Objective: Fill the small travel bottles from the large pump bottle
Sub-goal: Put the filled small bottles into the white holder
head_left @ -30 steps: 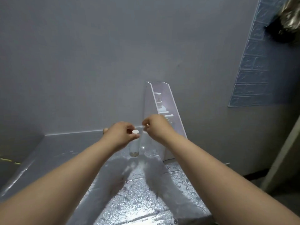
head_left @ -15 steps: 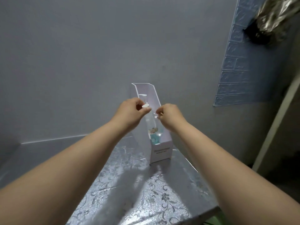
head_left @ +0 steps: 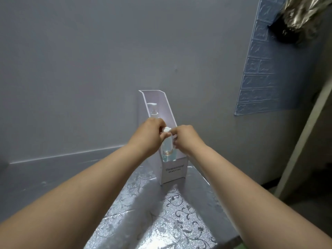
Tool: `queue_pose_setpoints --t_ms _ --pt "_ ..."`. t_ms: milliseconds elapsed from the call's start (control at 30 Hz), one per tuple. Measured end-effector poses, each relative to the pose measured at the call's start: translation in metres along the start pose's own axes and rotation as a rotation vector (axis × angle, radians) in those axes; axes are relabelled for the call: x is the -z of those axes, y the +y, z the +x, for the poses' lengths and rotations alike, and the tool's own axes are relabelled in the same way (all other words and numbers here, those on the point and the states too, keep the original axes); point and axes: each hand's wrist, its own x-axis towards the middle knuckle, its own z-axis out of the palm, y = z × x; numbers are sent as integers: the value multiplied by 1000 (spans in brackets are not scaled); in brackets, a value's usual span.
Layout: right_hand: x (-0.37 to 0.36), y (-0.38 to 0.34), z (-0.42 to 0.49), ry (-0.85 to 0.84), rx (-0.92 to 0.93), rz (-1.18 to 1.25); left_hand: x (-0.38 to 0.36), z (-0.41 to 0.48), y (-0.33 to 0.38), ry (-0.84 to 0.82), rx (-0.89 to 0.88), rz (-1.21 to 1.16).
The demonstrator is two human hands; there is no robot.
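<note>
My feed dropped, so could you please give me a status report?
Left hand pinches white cap. Right hand grips small bottle, over white holder. Pump bottle behind, inside holder, untouched.

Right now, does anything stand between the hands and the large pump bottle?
Nothing separate. The pump bottle stands at the back of the white holder, behind the left hand. But the left hand pinches a white cap and the right hand holds the small bottle, in front of the pump.

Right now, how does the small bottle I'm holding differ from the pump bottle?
The small bottle is held by left hand and right hand; the pump bottle stands in the white holder. The small bottle has a flat cap, the pump bottle a pump head. Both tops are white.
</note>
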Motion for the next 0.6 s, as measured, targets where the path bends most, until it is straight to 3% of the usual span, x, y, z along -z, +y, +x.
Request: queue_pose_setpoints --t_ms 233,600 --pt "3 11 -6 235 -54 208 -20 8 10 -137 -32 133" --pt "-1 12 -16 223 -80 255 -52 14 12 -287 19 209"
